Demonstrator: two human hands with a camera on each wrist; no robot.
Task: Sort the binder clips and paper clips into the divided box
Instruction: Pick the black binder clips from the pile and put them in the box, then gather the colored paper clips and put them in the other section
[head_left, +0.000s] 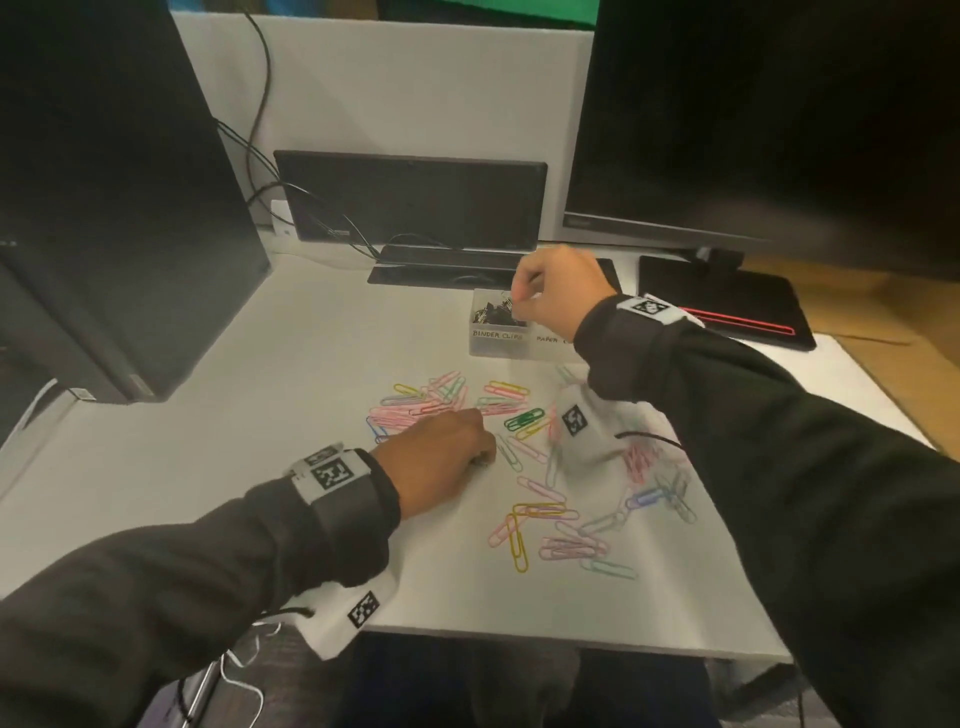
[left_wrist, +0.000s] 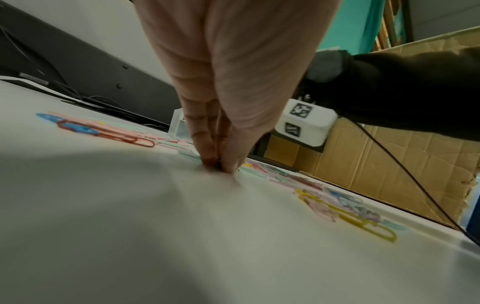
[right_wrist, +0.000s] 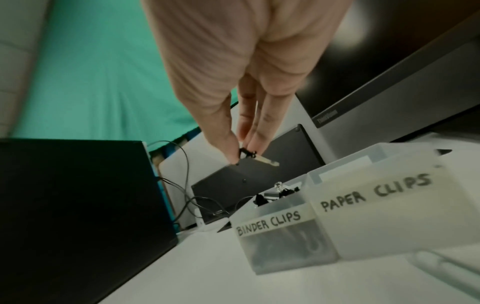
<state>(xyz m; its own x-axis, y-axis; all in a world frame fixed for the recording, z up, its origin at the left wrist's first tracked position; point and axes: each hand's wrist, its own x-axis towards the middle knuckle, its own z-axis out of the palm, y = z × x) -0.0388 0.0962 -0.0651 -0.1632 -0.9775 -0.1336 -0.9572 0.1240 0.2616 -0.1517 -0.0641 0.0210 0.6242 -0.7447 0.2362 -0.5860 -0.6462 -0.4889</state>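
Right hand (right_wrist: 242, 152) is up over the translucent divided plastic box (head_left: 498, 345), pinching a small black binder clip (right_wrist: 248, 153) above the side labelled BINDER CLIPS, so I'd say this is the drop step: just let go over that pile. Left hand (head_left: 441, 452) is down on the white counter (head_left: 260, 415) in front of the box, fingertips together on something tiny I can't make out. Loads of pastel wire paper clips (head_left: 524, 512) lie scattered in front of the box, unsorted. Dark monitors sit behind the box, nothing blocking.
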